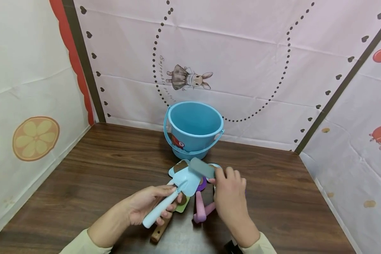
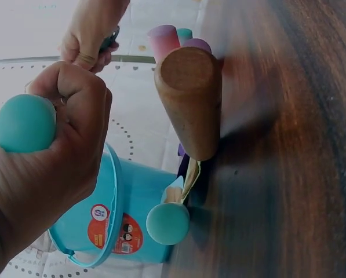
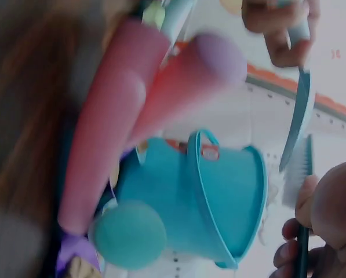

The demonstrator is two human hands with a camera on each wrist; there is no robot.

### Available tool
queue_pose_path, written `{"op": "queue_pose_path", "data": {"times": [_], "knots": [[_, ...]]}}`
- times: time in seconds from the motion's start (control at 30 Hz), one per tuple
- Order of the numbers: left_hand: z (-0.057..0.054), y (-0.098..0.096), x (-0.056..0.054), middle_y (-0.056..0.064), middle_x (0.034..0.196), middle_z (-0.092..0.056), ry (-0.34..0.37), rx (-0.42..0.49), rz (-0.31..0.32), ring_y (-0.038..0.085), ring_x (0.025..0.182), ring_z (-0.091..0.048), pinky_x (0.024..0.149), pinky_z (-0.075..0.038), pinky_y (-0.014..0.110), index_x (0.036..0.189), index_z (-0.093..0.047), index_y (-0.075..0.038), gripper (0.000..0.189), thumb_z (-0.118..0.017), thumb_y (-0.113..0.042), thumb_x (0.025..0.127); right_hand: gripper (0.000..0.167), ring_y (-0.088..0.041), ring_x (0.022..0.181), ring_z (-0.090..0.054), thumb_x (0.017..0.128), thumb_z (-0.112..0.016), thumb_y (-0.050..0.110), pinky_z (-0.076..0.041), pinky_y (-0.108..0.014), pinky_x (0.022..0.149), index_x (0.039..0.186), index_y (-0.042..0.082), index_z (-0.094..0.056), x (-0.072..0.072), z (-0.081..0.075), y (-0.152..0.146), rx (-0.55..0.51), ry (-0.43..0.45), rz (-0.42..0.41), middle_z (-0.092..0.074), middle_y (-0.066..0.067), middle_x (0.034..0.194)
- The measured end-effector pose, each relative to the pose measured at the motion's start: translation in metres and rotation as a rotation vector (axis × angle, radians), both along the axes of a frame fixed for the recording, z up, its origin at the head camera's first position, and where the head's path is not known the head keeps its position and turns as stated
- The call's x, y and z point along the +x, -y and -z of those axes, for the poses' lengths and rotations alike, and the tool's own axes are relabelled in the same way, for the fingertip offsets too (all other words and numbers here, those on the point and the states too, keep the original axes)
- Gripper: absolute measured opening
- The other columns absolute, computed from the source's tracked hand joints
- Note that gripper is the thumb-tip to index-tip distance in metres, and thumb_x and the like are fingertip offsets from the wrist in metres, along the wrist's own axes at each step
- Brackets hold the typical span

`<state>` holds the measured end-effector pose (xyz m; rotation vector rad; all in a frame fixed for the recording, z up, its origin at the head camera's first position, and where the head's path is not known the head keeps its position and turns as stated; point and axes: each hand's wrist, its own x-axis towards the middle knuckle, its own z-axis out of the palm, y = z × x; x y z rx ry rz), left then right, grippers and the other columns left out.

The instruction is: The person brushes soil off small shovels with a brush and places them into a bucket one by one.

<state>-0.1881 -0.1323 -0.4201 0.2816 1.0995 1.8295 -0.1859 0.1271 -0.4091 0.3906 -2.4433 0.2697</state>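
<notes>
In the head view my left hand [image 1: 152, 204] grips the handle of a light blue trowel [image 1: 188, 180], its blade held above the tools on the table. My right hand [image 1: 231, 194] holds a brush [image 1: 202, 167] with a grey back and dark handle, its head overlapping the blade's upper corner. From the right wrist, the bristles [image 3: 297, 174] face the trowel blade [image 3: 303, 110], close beside its tip. The left wrist view shows the fingers curled round the teal handle end [image 2: 25, 123]. Under the hands lie a wooden-handled tool [image 1: 160, 231] and pink handles [image 1: 200, 208].
A blue bucket [image 1: 193, 148] with its handle down stands behind the tools, near the back wall. Purple [image 1: 201, 185] and green [image 1: 182, 204] tool heads lie in the pile. Printed cloth walls [image 1: 241, 70] border the dark wooden table [image 1: 114, 158] at the back and sides.
</notes>
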Motion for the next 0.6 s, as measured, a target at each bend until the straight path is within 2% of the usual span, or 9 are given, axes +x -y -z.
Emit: {"op": "queue_pose_path", "data": {"times": [0.07,0.13,0.3,0.37,0.47,0.53,0.6], "knots": [[0.0,0.0,0.0,-0.001,0.084,-0.05,-0.005,-0.005,0.006,0.007,0.067,-0.048,0.058,-0.045,0.022,0.112,-0.055,-0.012,0.031,-0.044,-0.04,0.107,0.028,-0.026,0.07,-0.044,0.09,-0.073,0.031,-0.029,-0.037,0.06,0.095,0.008,-0.058,0.0,-0.003,-0.002,-0.012,0.007,0.041,-0.046,-0.007,0.079],[-0.001,0.0,0.0,-0.001,0.084,-0.05,-0.002,0.0,0.005,0.007,0.067,-0.048,0.059,-0.045,0.022,0.112,-0.055,-0.012,0.03,-0.044,-0.04,0.107,0.029,-0.026,0.069,-0.043,0.089,-0.073,0.032,-0.028,-0.038,0.06,0.094,0.008,-0.058,0.004,-0.005,0.001,-0.017,-0.002,0.027,-0.046,-0.007,0.079],[0.0,0.002,0.001,0.0,0.086,-0.05,0.016,0.007,-0.027,0.007,0.068,-0.048,0.059,-0.044,0.021,0.113,-0.051,-0.011,0.027,-0.042,-0.036,0.107,0.03,-0.022,0.07,-0.045,0.089,-0.067,0.038,-0.025,-0.032,0.061,0.09,0.011,-0.056,0.025,-0.005,0.019,0.013,-0.054,-0.133,-0.042,-0.002,0.078],[-0.001,0.002,0.0,0.0,0.086,-0.05,0.018,0.004,-0.041,0.007,0.069,-0.048,0.059,-0.045,0.021,0.114,-0.05,-0.01,0.026,-0.043,-0.034,0.107,0.033,-0.02,0.07,-0.044,0.089,-0.064,0.043,-0.024,-0.03,0.062,0.089,0.012,-0.055,0.029,-0.003,0.025,0.028,-0.063,-0.164,-0.04,-0.001,0.078],[-0.001,0.002,0.0,0.0,0.086,-0.05,0.003,0.007,-0.05,0.008,0.068,-0.048,0.059,-0.045,0.022,0.114,-0.05,-0.01,0.026,-0.043,-0.034,0.107,0.033,-0.021,0.07,-0.043,0.089,-0.064,0.043,-0.024,-0.031,0.062,0.09,0.011,-0.055,0.025,0.0,0.025,0.002,-0.051,-0.146,-0.04,-0.001,0.077],[-0.002,0.0,0.0,0.0,0.085,-0.049,-0.013,0.012,-0.048,0.008,0.067,-0.047,0.058,-0.044,0.022,0.113,-0.051,-0.01,0.028,-0.044,-0.036,0.107,0.032,-0.022,0.07,-0.044,0.086,-0.067,0.041,-0.027,-0.033,0.062,0.091,0.011,-0.057,0.018,0.0,0.02,-0.037,-0.022,-0.104,-0.041,-0.002,0.076],[-0.002,-0.001,0.0,0.0,0.084,-0.049,-0.027,0.012,-0.03,0.008,0.067,-0.047,0.058,-0.043,0.022,0.112,-0.053,-0.01,0.029,-0.043,-0.037,0.107,0.029,-0.024,0.069,-0.044,0.088,-0.069,0.036,-0.028,-0.035,0.061,0.093,0.01,-0.057,0.01,-0.001,0.012,-0.071,0.01,-0.046,-0.042,-0.004,0.075]]}}
